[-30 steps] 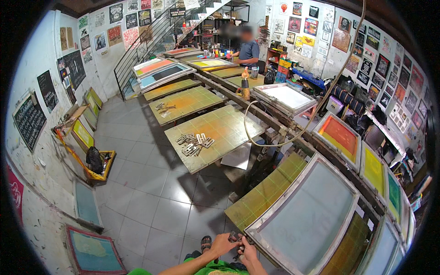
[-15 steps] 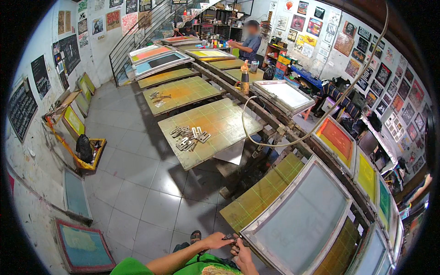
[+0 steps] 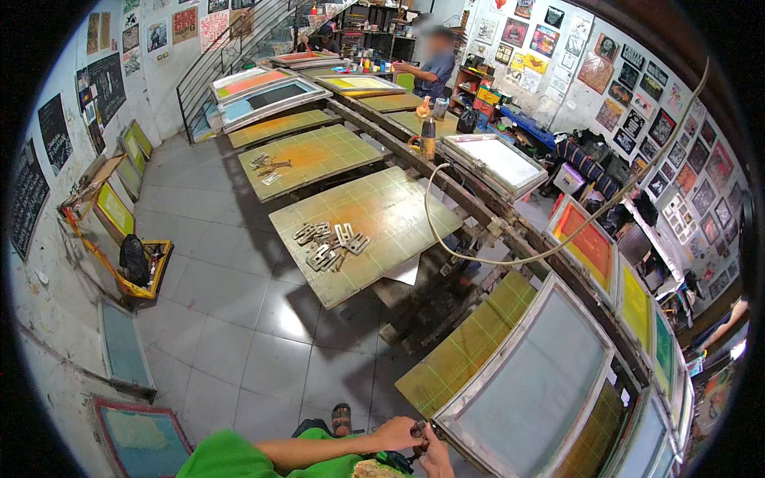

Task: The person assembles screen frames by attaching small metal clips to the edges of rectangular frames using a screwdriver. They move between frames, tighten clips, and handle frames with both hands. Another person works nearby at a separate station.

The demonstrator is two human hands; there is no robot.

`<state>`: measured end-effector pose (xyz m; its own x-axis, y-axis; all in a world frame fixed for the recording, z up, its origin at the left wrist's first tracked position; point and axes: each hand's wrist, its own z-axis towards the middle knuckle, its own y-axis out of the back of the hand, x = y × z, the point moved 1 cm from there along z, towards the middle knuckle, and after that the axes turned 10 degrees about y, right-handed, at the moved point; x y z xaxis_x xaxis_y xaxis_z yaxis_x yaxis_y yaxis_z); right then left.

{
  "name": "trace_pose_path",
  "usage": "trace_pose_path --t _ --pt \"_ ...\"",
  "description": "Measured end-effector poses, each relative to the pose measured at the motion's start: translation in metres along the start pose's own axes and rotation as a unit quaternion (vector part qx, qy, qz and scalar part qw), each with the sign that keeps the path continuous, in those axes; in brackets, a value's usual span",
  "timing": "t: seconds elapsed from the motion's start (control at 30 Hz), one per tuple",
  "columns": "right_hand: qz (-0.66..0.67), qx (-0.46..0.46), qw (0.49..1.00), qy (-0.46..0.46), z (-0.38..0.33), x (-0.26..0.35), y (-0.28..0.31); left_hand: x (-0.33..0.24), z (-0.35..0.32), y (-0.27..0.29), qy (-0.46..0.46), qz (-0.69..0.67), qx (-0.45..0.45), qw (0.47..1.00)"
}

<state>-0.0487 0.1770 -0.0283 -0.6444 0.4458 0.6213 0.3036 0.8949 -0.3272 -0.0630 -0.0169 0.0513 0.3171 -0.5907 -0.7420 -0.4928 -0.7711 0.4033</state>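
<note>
At the bottom of the view my left hand [image 3: 396, 435] and my right hand [image 3: 435, 456] come together, both with fingers closed. Between their fingertips is a small dark metal piece [image 3: 418, 429], partly hidden, whose exact kind I cannot make out. It sits at or right beside the near left corner of a large printing screen [image 3: 530, 382] with grey mesh and a pale frame. That screen lies tilted over an olive printing board [image 3: 470, 338] with a light grid. Several flat slotted metal brackets [image 3: 331, 245] lie in a pile on another board [image 3: 374, 215] farther off.
Beams of a long rack [image 3: 478, 215] run to the back, with more boards and screens. A hose [image 3: 518, 261] loops across it. A spray bottle [image 3: 428, 139] stands on the rack. A person [image 3: 437, 68] works at the back. Grey tiled floor [image 3: 271, 350] lies left; framed screens [image 3: 143, 438] lean there.
The view has shifted slightly. My hands stay together at the screen's near left corner, a little farther right in the view, and their fingers have shifted around the small metal piece.
</note>
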Motion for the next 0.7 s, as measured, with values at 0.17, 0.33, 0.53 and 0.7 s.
trace_pose_path --t 0.17,0.33,0.53,0.7 --pt "-0.043 0.054 0.998 -0.013 -0.030 0.007 -0.014 0.013 0.011 -0.002 -0.049 -0.016 0.023 0.998" --pt "-0.126 -0.020 0.987 0.103 -0.040 0.019 -0.024 0.029 0.014 -0.025 -0.074 0.012 -0.003 0.997" --pt "-0.063 -0.113 0.988 0.088 -0.046 0.020 -0.052 0.015 -0.005 -0.014 -0.039 -0.006 -0.062 0.997" --pt "-0.039 -0.052 0.995 0.070 -0.049 0.017 -0.042 0.002 -0.016 -0.009 -0.015 -0.007 -0.060 0.998"
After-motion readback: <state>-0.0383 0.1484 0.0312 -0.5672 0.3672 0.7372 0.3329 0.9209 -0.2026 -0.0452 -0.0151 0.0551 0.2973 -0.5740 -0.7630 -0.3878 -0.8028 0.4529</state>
